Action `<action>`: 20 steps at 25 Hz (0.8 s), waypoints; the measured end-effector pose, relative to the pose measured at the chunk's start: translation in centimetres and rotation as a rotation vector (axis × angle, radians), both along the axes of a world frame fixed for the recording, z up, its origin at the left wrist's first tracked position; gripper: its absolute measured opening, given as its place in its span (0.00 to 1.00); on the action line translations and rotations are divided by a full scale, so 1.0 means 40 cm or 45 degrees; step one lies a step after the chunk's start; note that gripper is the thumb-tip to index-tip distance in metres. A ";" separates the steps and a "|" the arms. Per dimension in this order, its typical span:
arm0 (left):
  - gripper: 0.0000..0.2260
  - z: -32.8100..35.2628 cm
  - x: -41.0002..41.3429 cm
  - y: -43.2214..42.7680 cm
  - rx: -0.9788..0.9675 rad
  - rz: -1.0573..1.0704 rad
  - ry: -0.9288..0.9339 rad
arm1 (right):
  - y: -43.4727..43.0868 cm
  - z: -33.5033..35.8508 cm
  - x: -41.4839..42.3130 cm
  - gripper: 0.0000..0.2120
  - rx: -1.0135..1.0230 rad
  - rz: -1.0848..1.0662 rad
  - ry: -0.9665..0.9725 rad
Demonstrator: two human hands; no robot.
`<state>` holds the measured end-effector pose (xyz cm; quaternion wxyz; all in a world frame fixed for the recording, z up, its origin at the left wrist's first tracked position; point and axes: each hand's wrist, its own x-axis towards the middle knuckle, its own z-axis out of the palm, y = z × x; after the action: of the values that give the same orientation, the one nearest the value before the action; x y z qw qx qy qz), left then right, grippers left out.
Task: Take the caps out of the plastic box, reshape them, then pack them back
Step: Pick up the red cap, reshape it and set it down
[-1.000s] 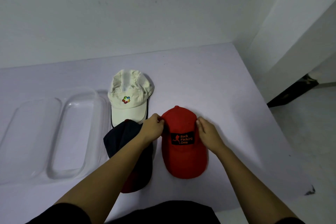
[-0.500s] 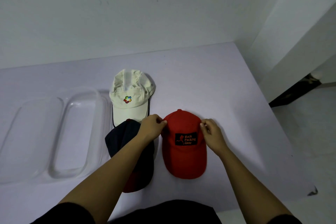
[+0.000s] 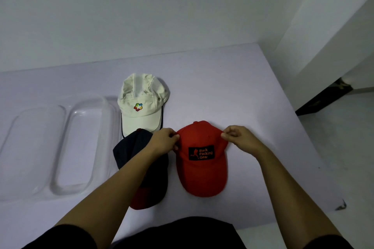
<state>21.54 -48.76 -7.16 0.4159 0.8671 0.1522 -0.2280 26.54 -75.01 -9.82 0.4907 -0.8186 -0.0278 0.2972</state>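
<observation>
A red cap with a black "Back Packing Gear" patch lies on the table, brim toward me. My left hand pinches the left side of its crown. My right hand pinches the right side. To its left lies a dark navy cap with a red brim, partly under my left forearm. A cream cap with a coloured logo sits behind the navy one. The clear plastic box stands at the left with nothing in it.
The clear lid lies left of the box. The white table ends at a right edge beside a wall corner and a drop to the floor. A wall runs along the back.
Both hands have slid a little farther up the red cap's crown and drawn its sides outward; the cap's crown looks fuller. The other caps have not moved.
</observation>
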 end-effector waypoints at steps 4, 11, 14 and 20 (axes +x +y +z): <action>0.09 0.018 0.004 -0.016 -0.225 0.104 0.032 | 0.020 0.014 -0.006 0.07 0.241 -0.221 0.328; 0.09 -0.002 -0.011 -0.013 -0.273 0.153 0.002 | 0.048 -0.004 -0.028 0.09 0.459 -0.293 0.452; 0.10 -0.010 -0.016 -0.015 -0.204 0.156 -0.005 | 0.053 -0.018 -0.035 0.09 0.452 -0.275 0.481; 0.11 -0.021 -0.007 -0.014 -0.166 0.290 0.068 | 0.064 -0.029 -0.049 0.08 0.154 -0.317 0.180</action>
<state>21.28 -49.30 -8.01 0.4903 0.8090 0.2455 -0.2116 24.56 -72.46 -10.97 0.5731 -0.7617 0.0907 0.2885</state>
